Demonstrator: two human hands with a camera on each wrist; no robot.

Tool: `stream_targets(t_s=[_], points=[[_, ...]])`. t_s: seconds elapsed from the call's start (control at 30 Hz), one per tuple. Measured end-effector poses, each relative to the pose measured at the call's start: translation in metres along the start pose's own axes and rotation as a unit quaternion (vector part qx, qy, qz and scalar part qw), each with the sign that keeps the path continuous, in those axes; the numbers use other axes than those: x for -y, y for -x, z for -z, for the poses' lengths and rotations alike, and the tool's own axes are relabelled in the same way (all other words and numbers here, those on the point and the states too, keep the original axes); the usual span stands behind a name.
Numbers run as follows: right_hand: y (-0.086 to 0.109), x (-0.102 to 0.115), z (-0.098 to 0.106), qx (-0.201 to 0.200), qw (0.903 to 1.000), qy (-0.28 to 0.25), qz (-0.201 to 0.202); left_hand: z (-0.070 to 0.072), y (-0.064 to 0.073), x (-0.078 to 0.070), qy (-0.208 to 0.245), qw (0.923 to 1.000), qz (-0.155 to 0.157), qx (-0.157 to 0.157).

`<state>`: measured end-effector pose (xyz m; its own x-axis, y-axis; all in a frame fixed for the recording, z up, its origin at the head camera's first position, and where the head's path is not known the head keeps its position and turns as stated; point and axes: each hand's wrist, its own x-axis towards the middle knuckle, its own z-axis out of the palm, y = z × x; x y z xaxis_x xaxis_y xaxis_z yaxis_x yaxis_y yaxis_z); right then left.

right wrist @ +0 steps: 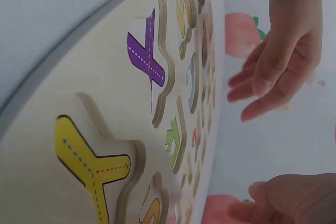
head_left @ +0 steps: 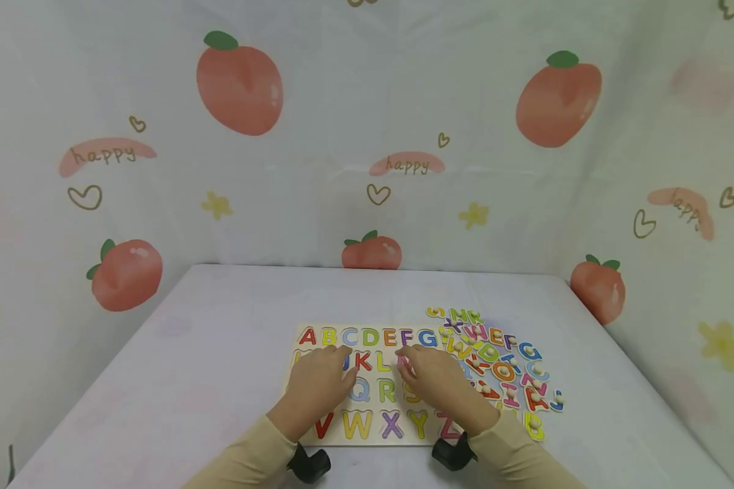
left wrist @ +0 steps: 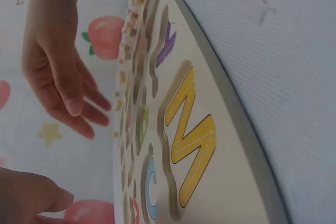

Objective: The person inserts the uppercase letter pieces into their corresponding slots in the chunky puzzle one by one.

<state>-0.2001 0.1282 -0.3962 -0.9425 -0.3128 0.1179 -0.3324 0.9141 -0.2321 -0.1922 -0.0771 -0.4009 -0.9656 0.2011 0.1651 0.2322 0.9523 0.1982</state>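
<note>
Alphabet board (head_left: 376, 426), pale: flat on the white table (head_left: 159, 414), toward its six o'clock edge, recesses showing coloured printed letters. Left hand (head_left: 319, 379): above the board's nine-to-ten o'clock side, fingers loosely bent, slightly spread, pinching nothing. Right hand (head_left: 437, 380): above its three o'clock side, fingers likewise slack and parted. Loose letter pieces (head_left: 503, 371), knobbed: clustered from one to four o'clock of the board. Fruit-printed cloth (head_left: 367, 102): upright at the table's twelve o'clock.

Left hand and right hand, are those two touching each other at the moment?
Apart. The head view shows it: a gap separates the left hand from the right hand, with the alphabet puzzle board's letter L visible between them.
</note>
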Motion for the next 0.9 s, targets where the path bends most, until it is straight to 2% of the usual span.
stream_targets(t_s=[0.17,0.33,0.5,0.63,0.77,0.9], points=[[0.003,-0.002,0.005,0.017,0.9987,-0.041,-0.023,0.004,0.003,0.006,0.048,0.9984,0.018,0.025],[0.008,-0.01,0.011,-0.01,0.9969,-0.067,-0.039,0.015,0.009,0.021,0.098,0.994,0.034,0.034],[0.009,-0.024,0.018,-0.035,0.9931,-0.094,-0.06,0.03,0.015,0.038,0.149,0.9859,0.062,0.044],[0.009,-0.036,0.026,-0.054,0.989,-0.121,-0.066,0.04,0.018,0.057,0.197,0.9755,0.087,0.043],[0.008,-0.05,0.034,-0.056,0.9821,-0.164,-0.074,0.046,0.018,0.077,0.233,0.966,0.107,0.037],[0.006,-0.061,0.042,-0.06,0.9747,-0.2,-0.081,0.045,0.017,0.093,0.278,0.9503,0.132,0.045]])
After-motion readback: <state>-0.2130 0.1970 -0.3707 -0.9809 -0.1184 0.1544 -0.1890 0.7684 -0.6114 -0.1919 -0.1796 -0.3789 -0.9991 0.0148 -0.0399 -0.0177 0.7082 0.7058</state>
